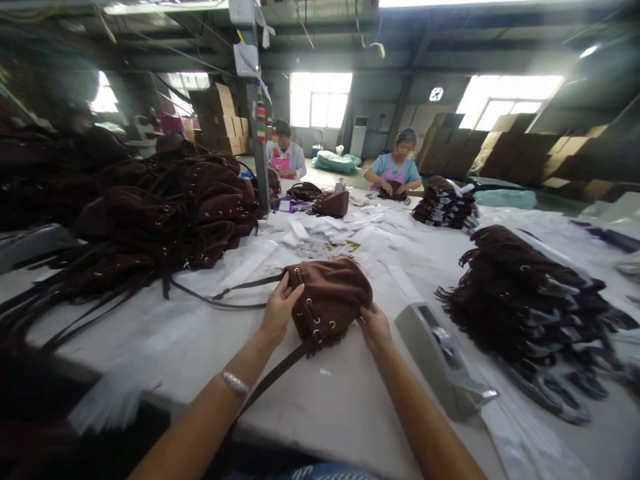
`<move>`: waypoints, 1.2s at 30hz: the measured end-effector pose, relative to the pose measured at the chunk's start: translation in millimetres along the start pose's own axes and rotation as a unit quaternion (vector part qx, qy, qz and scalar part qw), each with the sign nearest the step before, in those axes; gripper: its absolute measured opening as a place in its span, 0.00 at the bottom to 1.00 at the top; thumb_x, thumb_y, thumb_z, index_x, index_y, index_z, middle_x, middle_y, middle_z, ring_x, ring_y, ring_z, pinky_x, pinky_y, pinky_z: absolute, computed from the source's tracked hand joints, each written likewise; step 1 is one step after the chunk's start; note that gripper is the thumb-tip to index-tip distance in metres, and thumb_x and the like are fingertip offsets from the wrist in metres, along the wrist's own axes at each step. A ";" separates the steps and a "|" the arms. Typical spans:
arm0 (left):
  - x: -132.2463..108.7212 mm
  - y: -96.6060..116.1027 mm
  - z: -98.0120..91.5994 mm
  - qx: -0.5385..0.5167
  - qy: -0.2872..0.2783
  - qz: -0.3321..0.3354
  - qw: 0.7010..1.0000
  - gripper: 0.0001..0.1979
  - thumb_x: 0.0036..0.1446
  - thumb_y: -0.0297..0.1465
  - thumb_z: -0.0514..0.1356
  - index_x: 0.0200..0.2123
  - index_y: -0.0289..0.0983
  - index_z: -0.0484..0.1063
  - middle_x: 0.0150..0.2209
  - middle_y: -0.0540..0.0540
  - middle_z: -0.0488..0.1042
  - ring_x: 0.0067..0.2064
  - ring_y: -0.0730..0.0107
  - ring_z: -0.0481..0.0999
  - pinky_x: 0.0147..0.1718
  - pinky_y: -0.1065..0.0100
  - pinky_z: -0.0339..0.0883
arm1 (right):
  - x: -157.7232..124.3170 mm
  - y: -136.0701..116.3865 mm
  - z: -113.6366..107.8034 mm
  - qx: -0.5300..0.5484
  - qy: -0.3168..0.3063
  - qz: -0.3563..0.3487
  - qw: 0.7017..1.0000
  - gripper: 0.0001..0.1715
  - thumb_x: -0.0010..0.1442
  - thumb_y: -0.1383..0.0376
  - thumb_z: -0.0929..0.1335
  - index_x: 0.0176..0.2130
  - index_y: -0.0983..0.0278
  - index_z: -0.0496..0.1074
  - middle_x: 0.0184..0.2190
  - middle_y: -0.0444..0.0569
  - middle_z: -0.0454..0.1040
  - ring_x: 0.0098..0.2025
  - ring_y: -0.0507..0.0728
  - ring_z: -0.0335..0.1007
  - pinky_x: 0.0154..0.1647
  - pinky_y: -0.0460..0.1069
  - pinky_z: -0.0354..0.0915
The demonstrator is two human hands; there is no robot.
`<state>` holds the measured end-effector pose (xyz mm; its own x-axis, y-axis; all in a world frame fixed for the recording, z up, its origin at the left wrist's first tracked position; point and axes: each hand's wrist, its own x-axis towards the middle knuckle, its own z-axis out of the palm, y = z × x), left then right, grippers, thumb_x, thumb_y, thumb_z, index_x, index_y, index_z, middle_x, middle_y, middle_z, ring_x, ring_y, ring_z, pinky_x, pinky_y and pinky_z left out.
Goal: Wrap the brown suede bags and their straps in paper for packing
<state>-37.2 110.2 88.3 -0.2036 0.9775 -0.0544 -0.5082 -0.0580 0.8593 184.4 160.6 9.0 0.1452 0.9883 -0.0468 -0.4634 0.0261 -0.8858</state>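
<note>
A brown suede drawstring bag (pixel 333 293) with metal eyelets lies on the white table (pixel 320 400) in front of me. My left hand (pixel 279 310) grips the bag's rim on its left side, fingers closed over the edge. My right hand (pixel 374 327) pinches the bag's lower right side. The bag's long brown strap (pixel 225 293) trails left across the table, and another strap runs down under my left forearm, which wears a silver bracelet.
A grey tape dispenser (pixel 440 357) sits just right of my right hand. A big heap of brown bags (pixel 165 207) rises at the left; stacks of dark fringed pieces (pixel 530 293) lie at the right. Two people work across the table. Cardboard boxes line the back.
</note>
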 end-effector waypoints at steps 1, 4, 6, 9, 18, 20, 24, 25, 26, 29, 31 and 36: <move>0.4 -3.8 -2.9 0.021 0.010 0.012 1.000 0.31 0.52 0.31 0.69 0.59 0.46 0.66 0.48 0.50 0.79 0.43 0.73 0.78 0.43 0.74 0.71 | -2.0 0.3 -8.1 -0.012 0.018 0.000 1.000 0.18 0.42 0.67 0.76 0.36 0.64 0.74 0.32 0.46 0.78 0.32 0.53 0.74 0.32 0.48 0.72; -1.3 -9.4 -14.8 0.089 0.016 -0.018 0.996 0.27 0.54 0.36 0.68 0.57 0.42 0.69 0.47 0.46 0.79 0.42 0.69 0.78 0.43 0.70 0.72 | -2.2 -3.5 -19.5 -0.041 0.054 -0.016 0.998 0.23 0.40 0.68 0.75 0.39 0.64 0.74 0.36 0.47 0.79 0.35 0.54 0.74 0.35 0.48 0.72; -10.0 -11.0 -23.2 0.110 -0.009 -0.080 0.991 0.24 0.55 0.43 0.65 0.52 0.37 0.74 0.46 0.41 0.79 0.41 0.64 0.79 0.41 0.65 0.73 | 1.4 -6.0 -20.4 -0.057 0.061 -0.030 0.996 0.26 0.40 0.67 0.75 0.42 0.64 0.73 0.40 0.49 0.79 0.37 0.54 0.74 0.38 0.49 0.72; -39.4 -15.5 -31.2 0.196 -0.104 -0.165 0.961 0.27 0.58 0.51 0.58 0.47 0.34 0.77 0.45 0.38 0.80 0.42 0.57 0.80 0.42 0.60 0.72 | 11.1 -6.2 -19.6 -0.087 0.072 -0.046 0.993 0.27 0.40 0.66 0.73 0.43 0.66 0.72 0.42 0.53 0.78 0.39 0.56 0.75 0.40 0.51 0.72; -113.1 -39.0 -22.2 0.454 -0.222 -0.076 0.859 0.16 0.63 0.38 0.52 0.35 0.36 0.76 0.27 0.47 0.77 0.24 0.70 0.72 0.28 0.70 0.64 | -31.4 -50.1 8.3 -0.258 0.036 -0.260 0.930 0.29 0.56 0.66 0.68 0.58 0.57 0.68 0.61 0.50 0.66 0.64 0.60 0.59 0.64 0.58 0.58; -112.8 -39.0 -17.9 0.483 -0.202 -0.043 0.851 0.17 0.64 0.38 0.51 0.33 0.37 0.76 0.24 0.48 0.74 0.25 0.68 0.73 0.31 0.69 0.64 | -63.9 -58.0 17.9 -0.349 -0.210 -0.324 0.854 0.22 0.61 0.65 0.67 0.56 0.55 0.71 0.55 0.49 0.73 0.58 0.60 0.67 0.63 0.57 0.61; -117.4 -35.0 -15.4 0.489 -0.223 -0.044 0.842 0.15 0.63 0.39 0.53 0.31 0.38 0.76 0.24 0.49 0.75 0.26 0.67 0.74 0.31 0.69 0.65 | -91.4 -42.4 11.0 -0.481 -0.503 -0.323 0.642 0.18 0.66 0.57 0.65 0.52 0.60 0.75 0.41 0.52 0.79 0.44 0.58 0.75 0.58 0.57 0.63; -121.4 -32.5 -18.5 0.490 -0.236 -0.059 0.837 0.15 0.62 0.38 0.54 0.31 0.38 0.75 0.24 0.49 0.75 0.25 0.68 0.73 0.31 0.69 0.65 | -86.3 -35.4 2.1 -0.516 -0.494 -0.322 0.622 0.18 0.67 0.56 0.64 0.49 0.61 0.76 0.38 0.52 0.80 0.41 0.58 0.75 0.55 0.56 0.65; -126.6 -29.0 -23.6 0.494 -0.247 -0.074 0.830 0.14 0.62 0.37 0.54 0.31 0.38 0.75 0.24 0.50 0.75 0.25 0.69 0.73 0.30 0.70 0.64 | -77.2 -29.2 -9.0 -0.550 -0.468 -0.316 0.615 0.19 0.68 0.55 0.62 0.44 0.62 0.78 0.34 0.52 0.79 0.38 0.58 0.74 0.52 0.55 0.66; -146.7 -13.2 -48.7 0.512 -0.268 -0.107 0.809 0.12 0.60 0.35 0.55 0.29 0.38 0.74 0.26 0.51 0.75 0.27 0.70 0.73 0.31 0.71 0.63 | -40.6 -21.5 -43.6 -0.632 -0.358 -0.295 0.621 0.24 0.69 0.53 0.61 0.31 0.63 0.77 0.29 0.52 0.78 0.34 0.58 0.71 0.46 0.53 0.64; -160.2 -1.0 -66.5 0.530 -0.256 -0.121 0.799 0.13 0.61 0.35 0.55 0.28 0.38 0.73 0.27 0.51 0.76 0.30 0.69 0.75 0.32 0.71 0.62 | -25.9 -24.5 -54.0 -0.675 -0.246 -0.293 0.631 0.24 0.68 0.54 0.61 0.29 0.63 0.76 0.28 0.53 0.77 0.34 0.59 0.71 0.47 0.54 0.63; -176.5 13.2 -73.4 0.625 -0.164 -0.086 0.758 0.14 0.65 0.37 0.52 0.33 0.41 0.76 0.32 0.49 0.79 0.36 0.64 0.78 0.35 0.69 0.62 | -78.1 -31.1 1.7 -0.572 -0.297 -0.298 0.704 0.19 0.68 0.54 0.63 0.45 0.62 0.76 0.44 0.55 0.78 0.49 0.60 0.72 0.55 0.53 0.61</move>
<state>-69.4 -78.0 72.0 0.0989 0.9588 -0.2663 0.7289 0.1124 0.6753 186.0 82.9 41.0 -0.5334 0.7502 0.3908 0.5814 0.6607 -0.4748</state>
